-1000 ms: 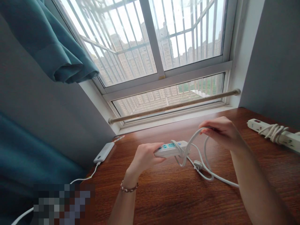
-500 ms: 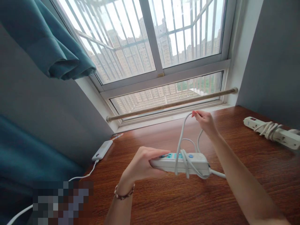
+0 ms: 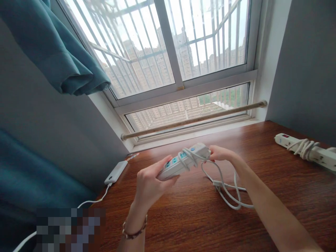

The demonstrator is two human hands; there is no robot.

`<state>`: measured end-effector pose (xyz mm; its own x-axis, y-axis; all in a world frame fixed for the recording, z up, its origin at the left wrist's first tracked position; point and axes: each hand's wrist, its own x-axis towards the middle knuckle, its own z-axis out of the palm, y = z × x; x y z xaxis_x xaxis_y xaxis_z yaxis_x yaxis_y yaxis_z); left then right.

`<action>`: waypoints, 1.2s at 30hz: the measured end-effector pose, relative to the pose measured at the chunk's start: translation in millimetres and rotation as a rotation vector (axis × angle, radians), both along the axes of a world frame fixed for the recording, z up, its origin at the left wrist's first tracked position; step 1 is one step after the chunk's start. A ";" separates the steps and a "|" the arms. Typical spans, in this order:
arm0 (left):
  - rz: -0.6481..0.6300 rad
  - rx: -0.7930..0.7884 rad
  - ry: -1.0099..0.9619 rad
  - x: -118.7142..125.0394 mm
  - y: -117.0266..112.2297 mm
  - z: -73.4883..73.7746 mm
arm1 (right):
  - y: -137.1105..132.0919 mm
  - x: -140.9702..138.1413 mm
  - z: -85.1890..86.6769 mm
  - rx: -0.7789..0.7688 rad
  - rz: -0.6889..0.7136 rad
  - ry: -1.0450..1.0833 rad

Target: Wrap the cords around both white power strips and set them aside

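Note:
My left hand (image 3: 152, 175) is closed around the near end of a white power strip (image 3: 172, 169), thumb on top and fingers beneath. The strip is held tilted above the table, its far end raised to the right, with blue-green sockets and a blue button facing up. Several turns of white cord (image 3: 185, 161) wrap its far half. My right hand (image 3: 220, 154) is closed at that far end, pinching the cord there; its fingertips are partly hidden. Loose cord loops (image 3: 237, 196) hang or lie below it, with a white plug (image 3: 217, 183) among them.
A second power strip (image 3: 320, 155), its cord wound round it, lies at the right on the brown wooden table (image 3: 183, 217). A white power bank (image 3: 117, 172) with a cable is at the left edge. Behind are a window rail (image 3: 194, 120) and a blue curtain (image 3: 60, 63).
The strip has tilted, its right end swinging up and away. My right hand has come down from holding a raised loop to the strip's end, and the wrap lies closer around the strip.

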<state>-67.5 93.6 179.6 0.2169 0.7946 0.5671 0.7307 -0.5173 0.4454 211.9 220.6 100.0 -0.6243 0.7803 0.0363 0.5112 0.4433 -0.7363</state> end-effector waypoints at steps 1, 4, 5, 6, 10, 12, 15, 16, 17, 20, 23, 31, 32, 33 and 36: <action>0.067 0.000 -0.038 -0.9 2.6 -0.2 | -3.1 1.6 4.6 0.008 -0.006 -0.010; 0.188 -0.042 -0.209 -0.2 11.0 -2.3 | -19.8 -4.2 23.6 0.132 -0.065 -0.076; 0.237 -0.030 -0.226 0.8 13.4 -3.5 | -28.1 -10.0 30.3 0.213 -0.093 -0.110; 0.299 -0.004 -0.211 1.9 15.6 -5.0 | -37.4 -17.0 36.7 0.303 -0.110 -0.147; 0.529 0.103 0.029 6.4 21.5 -11.7 | -76.1 -46.2 55.9 0.589 -0.044 -0.286; 0.545 0.150 0.217 8.7 22.6 -14.1 | -90.8 -54.2 62.2 0.697 -0.046 -0.335; 0.402 0.175 0.470 11.9 21.7 -15.1 | -103.7 -55.4 70.3 0.784 -0.046 -0.351; 0.323 0.164 0.531 12.7 20.9 -14.6 | -105.7 -53.8 72.8 0.796 -0.036 -0.342; 0.242 0.145 0.581 13.2 19.8 -13.8 | -106.6 -51.6 75.0 0.798 -0.024 -0.329; 0.022 0.024 0.654 13.1 16.0 -9.5 | -101.8 -43.4 78.2 0.716 0.005 -0.244; -0.158 -0.180 0.593 12.5 11.4 -4.7 | -86.0 -37.2 71.4 0.563 0.014 -0.019; -0.561 -0.607 -0.276 23.7 1.6 -8.6 | -61.1 -80.4 16.9 -0.157 0.254 0.799; -0.529 -0.604 -0.364 24.3 2.2 -9.6 | -61.3 -88.3 13.0 -0.169 0.190 0.825; -0.490 -0.599 -0.426 24.3 3.1 -10.4 | -60.9 -94.6 10.5 -0.170 0.107 0.811; -0.383 -0.573 -0.522 22.8 6.6 -10.8 | -56.8 -98.9 11.1 -0.143 -0.063 0.697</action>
<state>-44.7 100.2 168.8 0.3514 0.9140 0.2029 0.1809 -0.2790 0.9431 113.1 163.8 111.1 -0.4464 0.8412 0.3051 -0.0778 0.3032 -0.9497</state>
